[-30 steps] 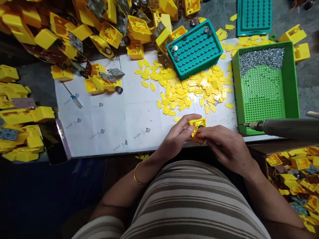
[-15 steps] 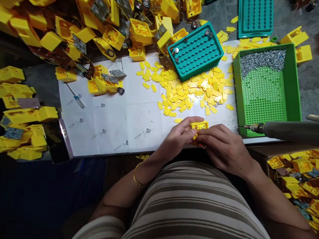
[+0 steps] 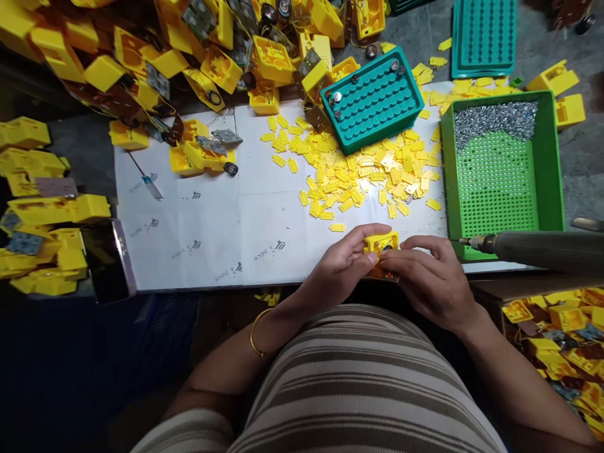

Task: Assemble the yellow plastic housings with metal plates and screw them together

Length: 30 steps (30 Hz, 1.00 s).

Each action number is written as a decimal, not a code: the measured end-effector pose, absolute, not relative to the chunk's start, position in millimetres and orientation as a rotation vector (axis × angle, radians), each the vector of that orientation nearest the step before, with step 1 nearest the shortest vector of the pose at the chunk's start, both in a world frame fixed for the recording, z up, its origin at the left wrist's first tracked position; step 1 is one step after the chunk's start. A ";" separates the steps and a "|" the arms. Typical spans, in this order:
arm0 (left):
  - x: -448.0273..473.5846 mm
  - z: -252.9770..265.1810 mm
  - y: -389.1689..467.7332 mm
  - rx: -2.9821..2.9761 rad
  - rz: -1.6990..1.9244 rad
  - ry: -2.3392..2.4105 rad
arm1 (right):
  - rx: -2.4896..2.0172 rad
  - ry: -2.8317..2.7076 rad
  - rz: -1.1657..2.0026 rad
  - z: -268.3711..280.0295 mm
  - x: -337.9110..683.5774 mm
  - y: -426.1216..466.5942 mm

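Close to my body, a small open yellow plastic housing (image 3: 381, 240) is held with its hollow side up. My left hand (image 3: 346, 258) grips it from the left, thumb across the near side and fingers behind. Bent fingers of my right hand (image 3: 429, 274) close on its right side; their tips and thumb are partly hidden. A small dark round part (image 3: 387, 248) shows inside, by the right fingertips. Below the housing hangs a brown circuit board (image 3: 385, 273) with a red spot. Beyond my hands lies a heap of small flat yellow plates (image 3: 352, 173).
A green basket (image 3: 552, 163) with silver screws (image 3: 495, 119) stands right, an electric screwdriver (image 3: 533, 244) across its near edge. A teal tray (image 3: 377, 97) sits behind the plates. Yellow housings (image 3: 274, 60) pile up at the back. A phone (image 3: 109, 261) and small screwdriver (image 3: 151, 187) lie left.
The housing has tilted and shifted slightly right, showing more of its inside, the dark round part and the circuit board. My right fingers have moved a little on it.
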<state>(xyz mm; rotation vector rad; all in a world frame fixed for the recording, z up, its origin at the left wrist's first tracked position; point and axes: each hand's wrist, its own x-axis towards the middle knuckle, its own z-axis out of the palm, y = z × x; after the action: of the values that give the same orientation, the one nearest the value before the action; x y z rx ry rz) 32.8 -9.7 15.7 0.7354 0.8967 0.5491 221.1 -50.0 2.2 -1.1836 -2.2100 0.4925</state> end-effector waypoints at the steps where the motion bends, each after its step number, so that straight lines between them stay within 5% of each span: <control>1: 33.7 15.9 -10.0 0.740 0.560 0.893 | -1.197 -2.215 0.488 3.6 222.0 -49.7; 14: 36.9 8.5 -9.9 0.721 0.522 0.942 | -1.121 -2.039 0.821 14.2 222.8 -49.8; 30: 27.3 9.3 -17.6 0.697 0.498 0.785 | -1.248 -1.909 0.806 21.7 215.2 -54.4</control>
<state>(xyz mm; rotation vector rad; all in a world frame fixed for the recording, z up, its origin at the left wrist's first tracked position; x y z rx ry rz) 27.3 -17.6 9.3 0.6970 0.7846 0.4981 215.2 -54.4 21.7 -1.2480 -1.9094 0.8065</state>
